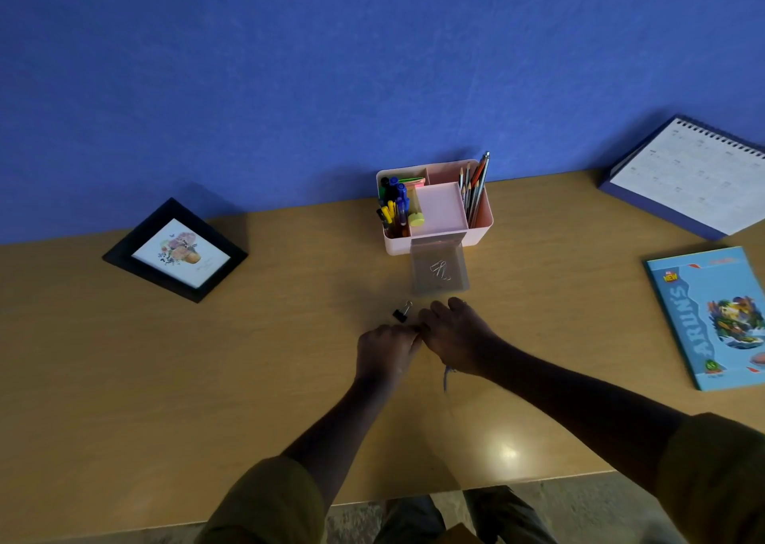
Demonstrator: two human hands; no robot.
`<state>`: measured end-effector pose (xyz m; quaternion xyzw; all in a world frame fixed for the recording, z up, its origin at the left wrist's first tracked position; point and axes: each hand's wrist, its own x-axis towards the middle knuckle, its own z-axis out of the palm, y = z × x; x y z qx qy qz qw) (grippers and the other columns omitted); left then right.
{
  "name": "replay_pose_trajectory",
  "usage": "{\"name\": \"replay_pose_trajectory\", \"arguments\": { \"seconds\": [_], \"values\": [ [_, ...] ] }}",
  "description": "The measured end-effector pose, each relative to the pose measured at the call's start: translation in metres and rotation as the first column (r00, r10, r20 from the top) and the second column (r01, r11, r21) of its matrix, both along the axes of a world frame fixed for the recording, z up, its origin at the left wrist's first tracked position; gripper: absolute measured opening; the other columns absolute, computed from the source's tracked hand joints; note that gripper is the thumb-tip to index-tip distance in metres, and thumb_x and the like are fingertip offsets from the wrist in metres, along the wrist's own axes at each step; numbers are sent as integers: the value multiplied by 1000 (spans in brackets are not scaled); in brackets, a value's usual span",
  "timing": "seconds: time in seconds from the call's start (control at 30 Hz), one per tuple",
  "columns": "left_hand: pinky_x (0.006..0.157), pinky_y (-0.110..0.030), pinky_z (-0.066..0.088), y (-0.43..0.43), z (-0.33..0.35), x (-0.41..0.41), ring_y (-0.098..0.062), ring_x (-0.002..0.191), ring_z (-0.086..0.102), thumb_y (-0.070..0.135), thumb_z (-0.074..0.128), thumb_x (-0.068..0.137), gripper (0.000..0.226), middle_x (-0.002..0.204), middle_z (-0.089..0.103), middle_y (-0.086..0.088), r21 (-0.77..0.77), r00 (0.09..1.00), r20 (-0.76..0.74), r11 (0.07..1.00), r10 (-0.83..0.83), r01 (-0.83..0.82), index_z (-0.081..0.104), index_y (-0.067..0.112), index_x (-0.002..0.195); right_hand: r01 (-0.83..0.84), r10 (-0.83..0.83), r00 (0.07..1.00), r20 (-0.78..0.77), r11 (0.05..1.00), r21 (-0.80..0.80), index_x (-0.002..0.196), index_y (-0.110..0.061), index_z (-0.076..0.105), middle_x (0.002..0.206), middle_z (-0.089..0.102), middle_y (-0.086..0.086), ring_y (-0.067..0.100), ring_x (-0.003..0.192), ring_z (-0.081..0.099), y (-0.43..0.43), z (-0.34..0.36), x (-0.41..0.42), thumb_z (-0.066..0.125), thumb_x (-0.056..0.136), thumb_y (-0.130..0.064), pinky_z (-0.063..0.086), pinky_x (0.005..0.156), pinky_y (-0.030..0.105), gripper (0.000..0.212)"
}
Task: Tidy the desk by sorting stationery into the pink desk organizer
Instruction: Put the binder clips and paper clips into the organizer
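The pink desk organizer stands at the back of the desk against the blue wall. Pens and markers fill its left side and pencils lean in its right side. Its clear drawer is pulled out toward me with paper clips inside. A black binder clip lies on the desk just in front of the drawer. My left hand and my right hand meet right below the clip, fingertips pinched together on something too small to make out.
A black picture frame lies at the left. A spiral desk calendar leans at the back right, and a blue notebook lies near the right edge. The desk's front edge runs close to my body.
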<state>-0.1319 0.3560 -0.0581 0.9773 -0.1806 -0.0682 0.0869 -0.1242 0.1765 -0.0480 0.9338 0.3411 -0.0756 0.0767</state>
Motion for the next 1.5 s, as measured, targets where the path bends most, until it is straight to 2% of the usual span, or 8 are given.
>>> {"name": "replay_pose_trajectory", "arguments": {
  "seconds": [0.33, 0.5, 0.67, 0.8, 1.03, 1.17, 1.33, 1.5],
  "values": [
    [41, -18, 37, 4, 0, 3, -12, 45, 61, 41, 100, 70, 28, 54, 65, 8, -33, 1000, 19, 999, -25, 25, 76, 28, 67, -166, 171, 984, 53, 982, -85, 101, -13, 72, 87, 63, 4, 19, 73, 56, -4, -4, 4, 66, 98, -17, 47, 58, 32, 8],
    [41, -18, 34, 3, -3, 4, -12, 44, 59, 37, 99, 73, 28, 53, 64, 8, -58, 997, 67, 997, -41, 45, 74, 27, 65, -93, 92, 994, 58, 996, 8, 94, -11, 71, 88, 65, 6, 20, 76, 59, -8, -9, 4, 68, 94, -12, 53, 63, 34, 3],
    [47, -18, 35, 1, 1, 8, -13, 51, 66, 33, 97, 73, 17, 61, 71, 9, -122, 999, 20, 992, 35, -32, 80, 32, 78, 59, -56, 998, -25, 985, 160, 109, -14, 74, 104, 72, 5, 21, 94, 66, -8, -7, 8, 68, 98, -20, 58, 80, 36, 14],
    [58, -20, 40, 5, 0, 7, -13, 70, 74, 41, 77, 95, 12, 84, 80, 9, -237, 992, -52, 964, 111, -120, 82, 34, 103, 258, -231, 966, -118, 900, 352, 102, -18, 75, 100, 72, 1, 16, 91, 65, -14, 2, 3, 65, 102, -27, 59, 75, 33, 14],
    [49, -10, 31, 2, 13, 16, -1, 53, 60, 39, 71, 103, 15, 69, 71, 12, -430, 995, -8, 898, 100, -94, 79, 29, 110, 472, -345, 882, -322, 672, 570, 109, -15, 79, 103, 78, -1, 8, 84, 72, -35, 28, 6, 74, 100, -24, 64, 73, 32, 13],
    [48, -10, 29, -10, 28, 36, -1, 51, 54, 39, 68, 106, 20, 68, 63, 17, -500, 991, -17, 857, 136, -127, 78, 26, 118, 464, -377, 884, -277, 629, 624, 112, -13, 78, 109, 78, 1, 10, 89, 74, -46, 41, 28, 74, 99, -21, 64, 72, 30, 16],
    [52, -28, 51, -28, 40, 64, -6, 64, 66, 41, 60, 109, 28, 85, 77, 7, -544, 952, -153, 782, 263, -304, 75, 24, 126, 482, -450, 869, -208, 671, 563, 114, -16, 80, 116, 78, 2, 15, 96, 75, -49, 42, 64, 76, 99, -23, 65, 78, 33, 18],
    [74, -34, 62, -34, 33, 70, -12, 97, 74, 28, 64, 105, 25, 114, 78, 4, -502, 880, -265, 723, 394, -475, 75, 21, 126, 389, -399, 916, -36, 867, 311, 113, -22, 81, 117, 77, 1, 17, 99, 76, -43, 34, 79, 75, 99, -30, 63, 91, 37, 17]
  ]
}}
